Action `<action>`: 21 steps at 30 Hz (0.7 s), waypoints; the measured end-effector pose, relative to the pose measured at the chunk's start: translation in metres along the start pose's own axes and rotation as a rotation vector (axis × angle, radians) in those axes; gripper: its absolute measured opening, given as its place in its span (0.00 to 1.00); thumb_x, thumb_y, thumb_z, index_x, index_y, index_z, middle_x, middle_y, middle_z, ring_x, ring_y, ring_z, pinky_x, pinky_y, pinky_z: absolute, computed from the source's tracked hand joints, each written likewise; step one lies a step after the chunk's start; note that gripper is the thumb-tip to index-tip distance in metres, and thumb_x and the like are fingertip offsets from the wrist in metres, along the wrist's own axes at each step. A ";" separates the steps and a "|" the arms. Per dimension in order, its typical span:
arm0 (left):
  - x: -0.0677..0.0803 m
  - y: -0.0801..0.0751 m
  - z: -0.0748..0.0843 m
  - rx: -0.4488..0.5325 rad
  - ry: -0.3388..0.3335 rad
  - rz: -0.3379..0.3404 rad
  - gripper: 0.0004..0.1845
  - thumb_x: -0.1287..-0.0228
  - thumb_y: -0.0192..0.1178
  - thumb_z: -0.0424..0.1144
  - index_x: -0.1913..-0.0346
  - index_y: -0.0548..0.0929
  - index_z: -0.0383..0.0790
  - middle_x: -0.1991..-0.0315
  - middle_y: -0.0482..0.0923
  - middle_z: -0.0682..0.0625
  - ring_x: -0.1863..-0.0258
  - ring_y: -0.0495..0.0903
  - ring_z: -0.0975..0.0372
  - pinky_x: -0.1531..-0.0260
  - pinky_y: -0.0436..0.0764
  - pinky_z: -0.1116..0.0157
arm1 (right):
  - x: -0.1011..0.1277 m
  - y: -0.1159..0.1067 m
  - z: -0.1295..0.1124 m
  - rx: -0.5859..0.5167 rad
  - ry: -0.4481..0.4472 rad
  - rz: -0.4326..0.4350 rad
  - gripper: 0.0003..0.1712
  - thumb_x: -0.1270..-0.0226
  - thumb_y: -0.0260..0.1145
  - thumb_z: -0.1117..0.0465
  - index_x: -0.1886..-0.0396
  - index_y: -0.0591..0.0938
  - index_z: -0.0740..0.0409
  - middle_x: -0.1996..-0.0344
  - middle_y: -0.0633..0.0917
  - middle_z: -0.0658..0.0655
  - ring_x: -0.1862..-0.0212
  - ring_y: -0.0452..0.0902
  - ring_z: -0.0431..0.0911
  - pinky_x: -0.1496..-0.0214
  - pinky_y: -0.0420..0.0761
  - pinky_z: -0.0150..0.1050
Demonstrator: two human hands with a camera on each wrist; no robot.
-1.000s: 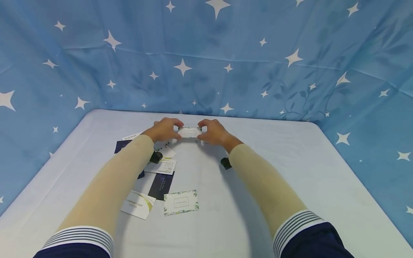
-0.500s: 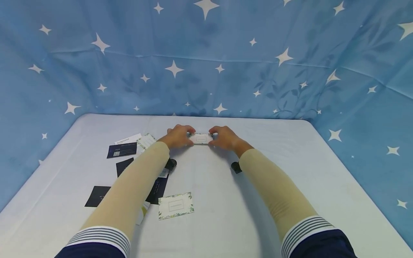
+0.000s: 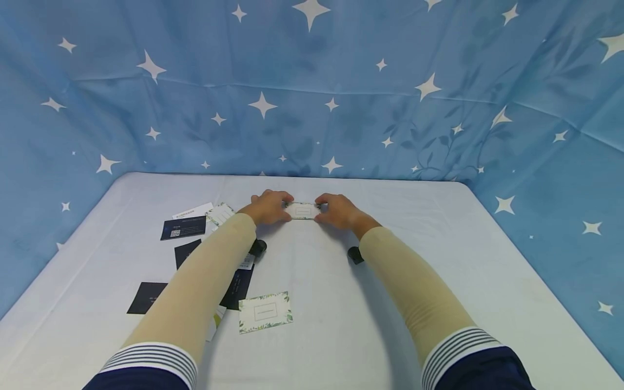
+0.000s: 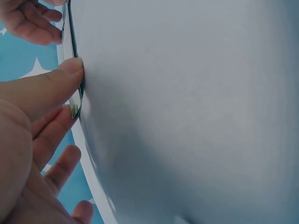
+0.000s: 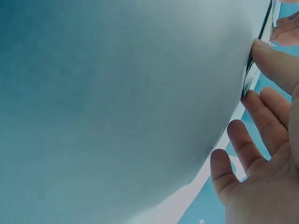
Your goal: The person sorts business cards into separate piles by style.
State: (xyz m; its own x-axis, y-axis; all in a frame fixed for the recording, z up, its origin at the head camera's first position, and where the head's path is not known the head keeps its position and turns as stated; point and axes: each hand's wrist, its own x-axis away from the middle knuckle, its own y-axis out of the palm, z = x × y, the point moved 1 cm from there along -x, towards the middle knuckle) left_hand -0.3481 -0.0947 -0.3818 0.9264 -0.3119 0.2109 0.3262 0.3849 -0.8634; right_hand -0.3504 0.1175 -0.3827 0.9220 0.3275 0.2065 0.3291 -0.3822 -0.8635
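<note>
On the pale tabletop [image 3: 414, 227], the card stack [image 3: 302, 210] has barely moved in the last second, each end pinched at the far middle by the left hand [image 3: 267, 207] and right hand [image 3: 340, 211], apparently squaring it.

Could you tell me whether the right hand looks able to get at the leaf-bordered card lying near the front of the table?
Probably yes, but not freely: the right hand pinches one end of the small stack of cards with the left hand. The leaf-bordered card lies flat with nothing on it and open table around.
</note>
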 end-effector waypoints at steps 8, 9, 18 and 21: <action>0.003 -0.002 -0.008 -0.039 0.043 0.004 0.29 0.35 0.68 0.45 0.32 0.76 0.45 0.36 0.74 0.47 0.36 0.65 0.51 0.40 0.57 0.48 | -0.001 0.003 -0.006 0.004 -0.023 -0.010 0.32 0.34 0.71 0.53 0.32 0.75 0.56 0.35 0.76 0.56 0.38 0.68 0.52 0.31 0.64 0.50; 0.004 -0.003 -0.010 -0.045 0.046 0.002 0.29 0.35 0.68 0.45 0.32 0.76 0.45 0.36 0.75 0.48 0.36 0.65 0.52 0.40 0.57 0.48 | -0.001 0.004 -0.008 0.004 -0.027 -0.011 0.32 0.34 0.71 0.53 0.33 0.75 0.56 0.35 0.76 0.56 0.38 0.68 0.52 0.31 0.64 0.49; 0.011 -0.014 -0.027 -0.045 0.034 -0.002 0.29 0.36 0.68 0.44 0.32 0.76 0.45 0.36 0.75 0.49 0.34 0.64 0.51 0.39 0.55 0.47 | -0.006 0.009 -0.025 0.041 -0.068 -0.013 0.33 0.32 0.69 0.52 0.30 0.74 0.55 0.33 0.75 0.56 0.32 0.66 0.52 0.29 0.61 0.48; 0.012 -0.015 -0.029 -0.032 0.015 0.000 0.30 0.36 0.69 0.44 0.31 0.76 0.46 0.35 0.74 0.49 0.35 0.64 0.51 0.39 0.56 0.47 | -0.008 0.010 -0.027 0.045 -0.064 -0.016 0.33 0.31 0.69 0.52 0.29 0.74 0.55 0.32 0.74 0.57 0.31 0.65 0.53 0.28 0.60 0.49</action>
State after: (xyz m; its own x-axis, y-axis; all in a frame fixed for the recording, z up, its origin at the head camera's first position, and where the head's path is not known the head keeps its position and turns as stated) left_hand -0.3473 -0.1293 -0.3798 0.9235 -0.3248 0.2039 0.3194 0.3573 -0.8777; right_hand -0.3485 0.0876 -0.3808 0.9014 0.3882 0.1918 0.3329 -0.3377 -0.8804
